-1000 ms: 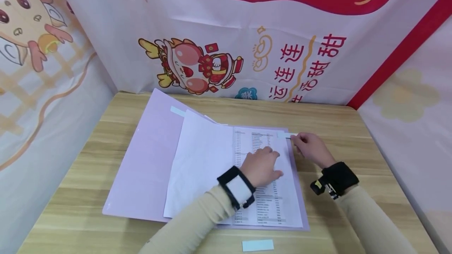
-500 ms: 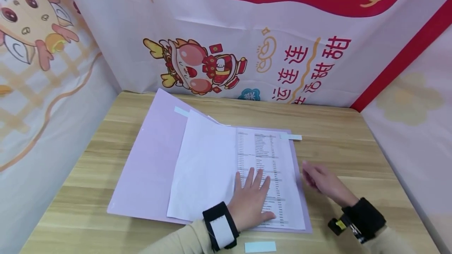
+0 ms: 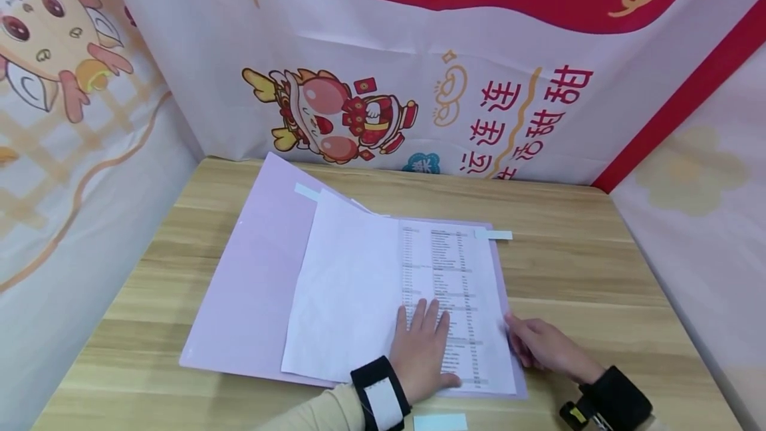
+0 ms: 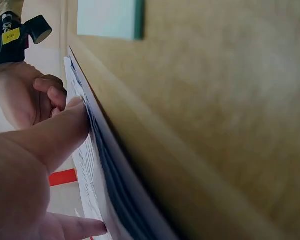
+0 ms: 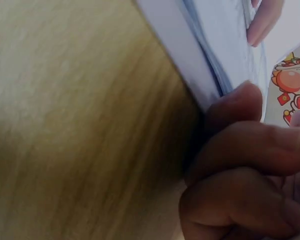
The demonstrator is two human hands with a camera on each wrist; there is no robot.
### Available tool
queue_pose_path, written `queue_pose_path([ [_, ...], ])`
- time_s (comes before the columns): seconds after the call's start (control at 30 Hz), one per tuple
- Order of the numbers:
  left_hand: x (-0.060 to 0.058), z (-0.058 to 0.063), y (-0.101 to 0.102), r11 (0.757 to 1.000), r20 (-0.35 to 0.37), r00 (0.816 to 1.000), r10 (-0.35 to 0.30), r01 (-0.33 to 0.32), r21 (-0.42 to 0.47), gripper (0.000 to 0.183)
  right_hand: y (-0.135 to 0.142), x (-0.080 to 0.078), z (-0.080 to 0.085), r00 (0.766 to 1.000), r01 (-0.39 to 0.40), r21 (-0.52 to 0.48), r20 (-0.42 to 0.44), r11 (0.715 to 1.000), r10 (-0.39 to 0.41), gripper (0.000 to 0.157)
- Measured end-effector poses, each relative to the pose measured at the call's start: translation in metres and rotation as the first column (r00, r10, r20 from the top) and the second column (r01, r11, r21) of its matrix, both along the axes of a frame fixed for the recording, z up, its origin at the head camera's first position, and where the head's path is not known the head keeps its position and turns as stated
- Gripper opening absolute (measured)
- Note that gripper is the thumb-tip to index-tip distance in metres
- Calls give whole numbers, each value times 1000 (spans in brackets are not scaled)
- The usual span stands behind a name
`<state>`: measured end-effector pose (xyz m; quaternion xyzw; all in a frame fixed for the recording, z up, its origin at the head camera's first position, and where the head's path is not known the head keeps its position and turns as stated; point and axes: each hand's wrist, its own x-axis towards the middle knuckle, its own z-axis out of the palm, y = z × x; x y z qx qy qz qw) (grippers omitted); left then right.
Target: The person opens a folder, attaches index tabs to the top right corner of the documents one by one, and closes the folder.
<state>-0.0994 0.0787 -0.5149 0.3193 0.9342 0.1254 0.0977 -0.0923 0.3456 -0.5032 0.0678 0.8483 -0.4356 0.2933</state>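
Observation:
A lilac folder (image 3: pixel 239 298) lies open on the table, its left cover tilted up. Inside, a blank white sheet (image 3: pixel 347 291) faces a printed page (image 3: pixel 445 251) with columns of text. My left hand (image 3: pixel 419 354) rests on the lower part of the printed page, fingers spread. At the page's right edge, my right hand (image 3: pixel 547 348) pinches the page edge, its other fingers curled; the exact grip is partly hidden. A pale blue sticky tab (image 3: pixel 493 235) juts from the page's top right. Another pale blue tab (image 3: pixel 307 191) shows at the upper left.
A pale blue pad of sticky strips (image 3: pixel 439 422) lies at the table's front, just below the folder. Printed cloth walls (image 3: pixel 359 32) stand behind and at both sides of the wooden table (image 3: pixel 574 251).
My right hand has let go of the blue tab at the top right and come down along the page edge. My left hand has slid toward me and flattened on the page.

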Motion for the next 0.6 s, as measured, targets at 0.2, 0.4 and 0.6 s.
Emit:
queue_pose_path([
  [0.2,-3,-1,1,1000,-11,1000,12,-12,-7,108,-1,3,-3,1000,9,22,-31,1000,-8,62],
  [0.4,-9,-2,2,1000,11,1000,28,-28,12,105,-2,2,-4,998,22,60,-55,998,-18,60],
  [0.6,-10,0,2,999,40,999,33,-33,2,104,-10,-3,1,990,89,130,-120,988,-73,54],
])
